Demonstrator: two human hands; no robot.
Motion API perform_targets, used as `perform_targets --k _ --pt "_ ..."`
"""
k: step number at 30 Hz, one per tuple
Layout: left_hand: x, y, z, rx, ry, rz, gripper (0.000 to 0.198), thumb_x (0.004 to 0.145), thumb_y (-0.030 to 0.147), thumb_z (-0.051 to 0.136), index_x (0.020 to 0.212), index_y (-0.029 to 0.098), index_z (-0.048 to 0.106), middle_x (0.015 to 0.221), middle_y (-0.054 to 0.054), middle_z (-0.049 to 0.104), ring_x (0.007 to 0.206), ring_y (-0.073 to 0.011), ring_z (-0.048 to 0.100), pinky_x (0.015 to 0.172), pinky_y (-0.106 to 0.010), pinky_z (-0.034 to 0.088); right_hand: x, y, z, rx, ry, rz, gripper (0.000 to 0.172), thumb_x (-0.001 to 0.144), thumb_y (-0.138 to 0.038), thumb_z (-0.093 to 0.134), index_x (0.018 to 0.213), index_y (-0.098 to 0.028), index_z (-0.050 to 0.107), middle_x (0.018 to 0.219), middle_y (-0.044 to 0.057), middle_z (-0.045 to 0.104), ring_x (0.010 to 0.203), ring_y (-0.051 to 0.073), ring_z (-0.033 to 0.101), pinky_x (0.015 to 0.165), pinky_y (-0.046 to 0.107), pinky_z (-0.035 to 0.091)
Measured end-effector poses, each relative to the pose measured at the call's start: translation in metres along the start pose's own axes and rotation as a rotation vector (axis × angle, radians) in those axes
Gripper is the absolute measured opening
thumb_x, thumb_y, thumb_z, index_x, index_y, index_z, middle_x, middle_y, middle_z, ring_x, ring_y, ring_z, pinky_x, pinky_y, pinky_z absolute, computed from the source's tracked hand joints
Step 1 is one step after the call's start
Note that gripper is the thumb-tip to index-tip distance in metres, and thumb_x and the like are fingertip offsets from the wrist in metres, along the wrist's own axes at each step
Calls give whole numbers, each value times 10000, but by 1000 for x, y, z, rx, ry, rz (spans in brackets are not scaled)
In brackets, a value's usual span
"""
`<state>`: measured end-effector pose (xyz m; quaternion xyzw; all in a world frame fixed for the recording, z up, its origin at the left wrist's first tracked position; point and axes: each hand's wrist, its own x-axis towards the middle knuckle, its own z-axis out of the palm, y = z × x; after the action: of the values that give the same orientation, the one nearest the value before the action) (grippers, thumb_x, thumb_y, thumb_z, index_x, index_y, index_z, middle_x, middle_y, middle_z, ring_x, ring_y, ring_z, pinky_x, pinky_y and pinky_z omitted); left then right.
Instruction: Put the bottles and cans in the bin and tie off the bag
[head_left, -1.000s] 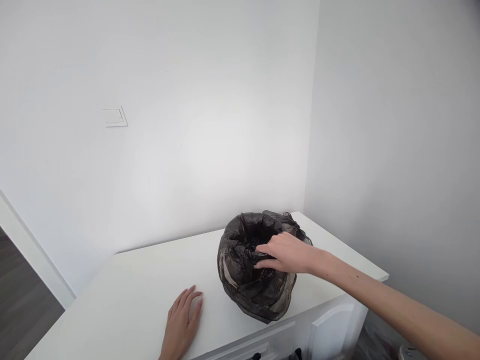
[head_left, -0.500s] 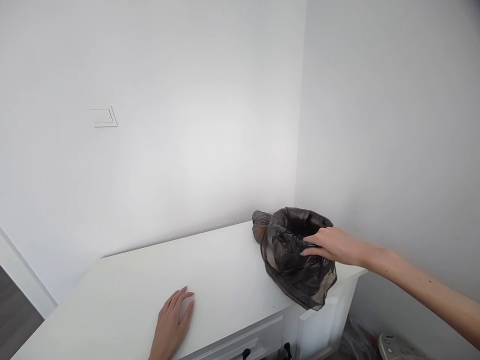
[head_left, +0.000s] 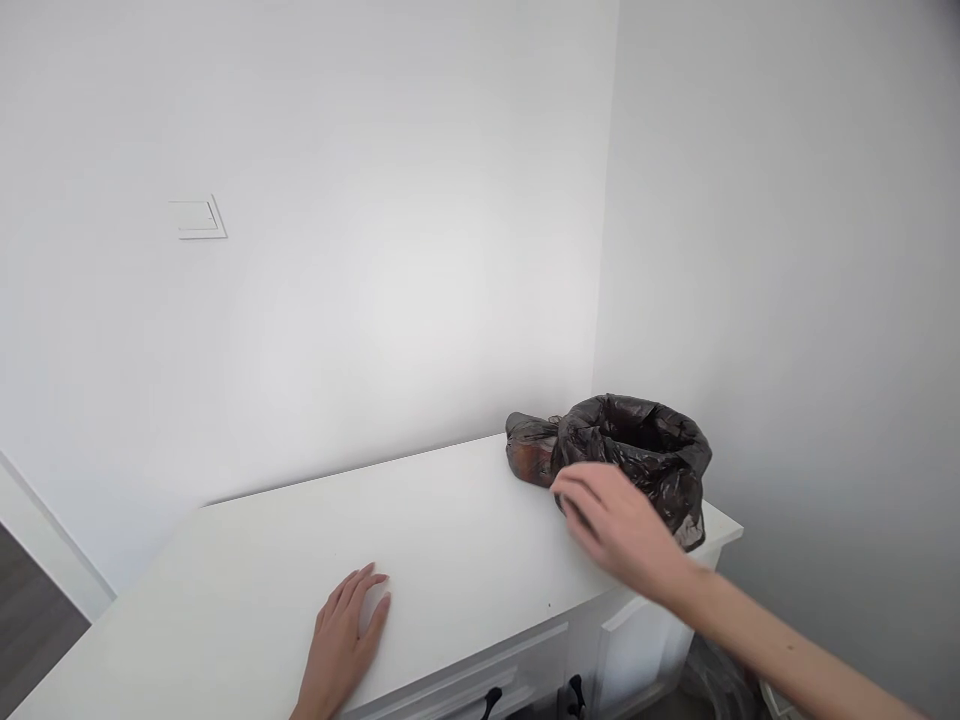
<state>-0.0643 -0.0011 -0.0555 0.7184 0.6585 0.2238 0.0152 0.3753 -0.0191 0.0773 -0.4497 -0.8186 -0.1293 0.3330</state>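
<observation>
A dark, half-transparent plastic bag (head_left: 637, 450) with its mouth rolled open sits at the back right corner of the white cabinet top (head_left: 457, 540), close to both walls. A knotted, brownish part of it sticks out to the left. My right hand (head_left: 619, 528) hovers just in front of the bag, fingers stretched and apart, holding nothing. My left hand (head_left: 343, 638) lies flat on the cabinet top near its front edge, fingers spread, empty.
White walls meet in a corner right behind the bag. A wall switch (head_left: 196, 217) is on the left wall. Drawer fronts with dark handles (head_left: 492, 699) show below the cabinet edge. Dark flooring (head_left: 30, 640) lies at the lower left.
My right hand slid the bag from the middle of the cabinet top to the back right corner, let go of it and drew back. My left hand stayed flat in place.
</observation>
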Motion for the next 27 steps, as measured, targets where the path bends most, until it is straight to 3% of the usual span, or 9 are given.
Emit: perform_targets --k 2,4,7,10,13,19,27 --pt "-1 -1 2 9 1 11 418 1001 525 421 1277 335 671 1516 -6 585 1460 -284 462 1164 -534 428 -8 -19 42 152 -149 -32 320 1047 -246 388 1242 -227 642 1250 110 678 1181 250 625 1039 428 495" --pt "0 -2 4 17 1 24 419 1008 513 413 1288 331 666 1523 -8 579 1465 -282 458 1169 -530 425 -17 -25 90 243 -258 74 350 1043 -290 408 1318 -218 613 1377 121 634 1304 263 572 1096 442 475" --pt "4 -6 7 28 -20 68 437 1026 490 371 1334 338 642 1547 3 556 1483 -266 440 1182 -506 419 -29 -19 155 183 -433 336 561 1056 -408 375 1514 -105 487 1665 183 335 1565 337 248 1255 506 270" --pt "15 -10 13 64 -58 126 496 1036 483 339 1430 304 582 1589 -11 510 1513 -259 400 1219 -492 374 -37 -12 189 144 -523 446 701 1075 -529 216 1616 -99 333 1725 136 159 1606 294 77 1305 480 92" --pt "31 -12 25 125 -66 131 569 1036 493 336 1524 248 495 1634 -42 445 1545 -270 340 1257 -503 298 -40 -10 196 128 -526 442 727 1069 -566 133 1638 -139 286 1732 91 131 1609 247 54 1309 447 20" --pt "53 -5 49 187 -30 57 602 1038 497 318 1562 232 454 1656 -61 400 1563 -304 293 1262 -553 245 -41 -9 194 113 -504 443 709 1069 -555 144 1637 -159 299 1731 70 137 1609 242 69 1307 440 18" --pt "55 -1 50 205 -51 38 626 1042 513 287 1576 222 434 1672 -52 365 1570 -304 274 1270 -548 224 -40 -10 190 133 -508 458 712 1069 -549 127 1642 -154 279 1732 72 121 1609 236 59 1308 435 7"
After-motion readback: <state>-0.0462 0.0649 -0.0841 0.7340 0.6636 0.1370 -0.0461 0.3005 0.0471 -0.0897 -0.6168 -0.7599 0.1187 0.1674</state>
